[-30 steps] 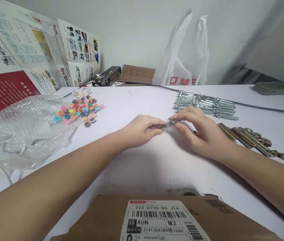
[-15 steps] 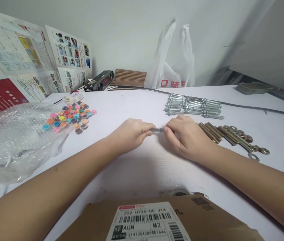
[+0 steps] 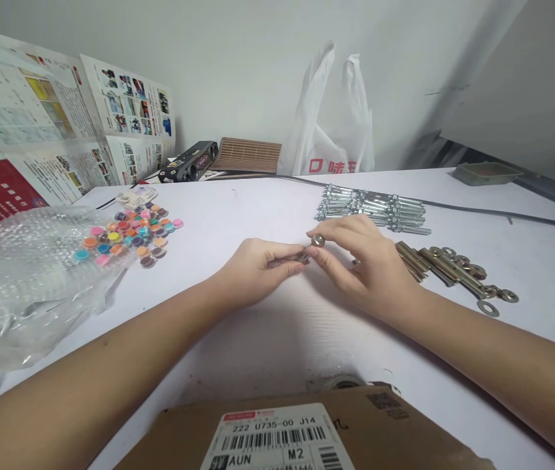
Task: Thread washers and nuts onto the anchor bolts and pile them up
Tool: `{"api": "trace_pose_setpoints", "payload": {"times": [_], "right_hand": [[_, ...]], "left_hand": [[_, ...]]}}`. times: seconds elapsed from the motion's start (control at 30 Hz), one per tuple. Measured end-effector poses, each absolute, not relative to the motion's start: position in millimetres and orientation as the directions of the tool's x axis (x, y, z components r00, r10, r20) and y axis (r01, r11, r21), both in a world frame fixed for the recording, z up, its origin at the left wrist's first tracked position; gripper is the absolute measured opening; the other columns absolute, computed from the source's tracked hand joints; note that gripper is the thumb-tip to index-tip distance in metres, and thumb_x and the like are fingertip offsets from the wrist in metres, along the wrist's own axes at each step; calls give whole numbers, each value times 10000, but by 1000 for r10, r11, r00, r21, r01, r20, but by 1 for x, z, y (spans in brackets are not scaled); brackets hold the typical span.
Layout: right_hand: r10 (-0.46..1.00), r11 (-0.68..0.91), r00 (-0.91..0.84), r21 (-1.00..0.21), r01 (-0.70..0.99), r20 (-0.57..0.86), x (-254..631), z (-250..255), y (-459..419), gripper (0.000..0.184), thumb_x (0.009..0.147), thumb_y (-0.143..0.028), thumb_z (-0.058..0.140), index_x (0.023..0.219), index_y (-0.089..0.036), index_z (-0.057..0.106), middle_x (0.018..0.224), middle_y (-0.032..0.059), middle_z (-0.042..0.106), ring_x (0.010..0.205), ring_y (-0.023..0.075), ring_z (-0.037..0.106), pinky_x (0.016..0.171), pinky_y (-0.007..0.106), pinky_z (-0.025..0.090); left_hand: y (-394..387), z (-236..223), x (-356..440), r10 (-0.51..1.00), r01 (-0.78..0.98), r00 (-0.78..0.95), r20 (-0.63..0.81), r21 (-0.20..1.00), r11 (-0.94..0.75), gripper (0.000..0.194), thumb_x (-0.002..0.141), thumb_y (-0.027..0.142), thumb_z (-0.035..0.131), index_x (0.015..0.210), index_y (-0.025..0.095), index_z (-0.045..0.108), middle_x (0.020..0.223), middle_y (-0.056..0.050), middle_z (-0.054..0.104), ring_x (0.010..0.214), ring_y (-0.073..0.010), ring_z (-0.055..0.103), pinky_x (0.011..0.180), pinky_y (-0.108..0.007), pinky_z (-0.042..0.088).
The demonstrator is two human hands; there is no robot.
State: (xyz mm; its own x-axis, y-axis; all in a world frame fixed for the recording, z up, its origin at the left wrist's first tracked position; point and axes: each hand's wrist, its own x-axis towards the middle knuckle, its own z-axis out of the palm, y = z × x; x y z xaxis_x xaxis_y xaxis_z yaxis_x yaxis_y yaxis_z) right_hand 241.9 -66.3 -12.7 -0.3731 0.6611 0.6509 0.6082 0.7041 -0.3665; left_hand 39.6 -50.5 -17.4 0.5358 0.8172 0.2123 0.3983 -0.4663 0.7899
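Observation:
My left hand is closed around a metal bolt, with only its end showing beyond the fingertips. In my right hand a metal nut is pinched between thumb and forefinger, right at the end of that bolt. Whether nut and bolt touch I cannot tell. Just right of my right hand lie brass-coloured metal sleeves, partly hidden by it. Loose nuts and a flat washer are beside them. Behind my right hand is a pile of silvery expansion bolts.
Coloured round caps lie at the left beside bubble wrap. A cardboard box stands at the near edge. At the back are a white plastic bag, a black cable and a green tray.
My right hand has tipped up, and the nut now shows in its fingertips. The bolt between the hands shows less of its length. The view has shifted slightly.

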Motion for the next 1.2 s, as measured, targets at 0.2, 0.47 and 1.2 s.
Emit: {"api": "trace_pose_setpoints", "payload": {"times": [0.2,0.47,1.2], "right_hand": [[852,500,-118,-726,473,510,252,5,-45,197,899,-316,568,1015,-193,669,942,63,718,883,214,667,799,367,515],[806,554,-478,-159,817,350,291,-14,0,245,859,-196,516,1008,-217,709,859,48,719,778,246,622,734,396,458],[799,490,-417,-67,869,433,293,-23,4,168,852,-300,564,855,-229,716,877,29,703,832,245,559,819,403,425]], "left_hand": [[-52,-21,40,890,361,418,182,866,-347,705,897,438,567,1493,209,270,926,-71,742,852,-181,695,835,-318,531],[-47,-21,40,901,336,407,150,893,-301,444,934,427,497,1297,172,499,784,-63,719,783,-170,693,818,-329,520],[-46,-19,38,899,340,423,114,900,-274,360,941,393,486,1215,168,548,768,-42,711,781,-155,683,834,-341,501]]}}
